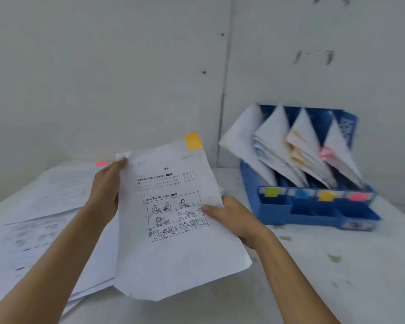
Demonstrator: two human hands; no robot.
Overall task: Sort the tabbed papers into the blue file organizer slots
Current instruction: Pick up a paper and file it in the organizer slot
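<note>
- Left hand (108, 190) grips the printed sheet (173, 265) by its left edge, near the top. Only the back of the hand shows, and the fingers' hold is mostly hidden.
- Right hand (232, 218) pinches the sheet's right edge, thumb flat on the printed face. Its fingers are tucked behind the paper, out of sight.
- The sheet hangs between the two hands, clear of the table (337, 277), with a yellow tab (193, 141) at its top corner, up and away from the right hand.
- A second paper edge peeks out by the left fingertips. Whether this is one sheet or several, I can't tell.
- The print is small text over comic panels, the text too small to read.
- The blue file organizer (278, 218) stands beyond and outward of the right hand, well apart from it, and is blurred.
- Filed papers (278, 146) lean in its slots. Its front labels (326, 195) read green, blue, yellow and pink.
- A loose pile of papers (45, 206) lies under and outward of the left hand, smeared by blur and cut off at the frame edge. A pink tab (101, 163) shows at its far end.
</note>
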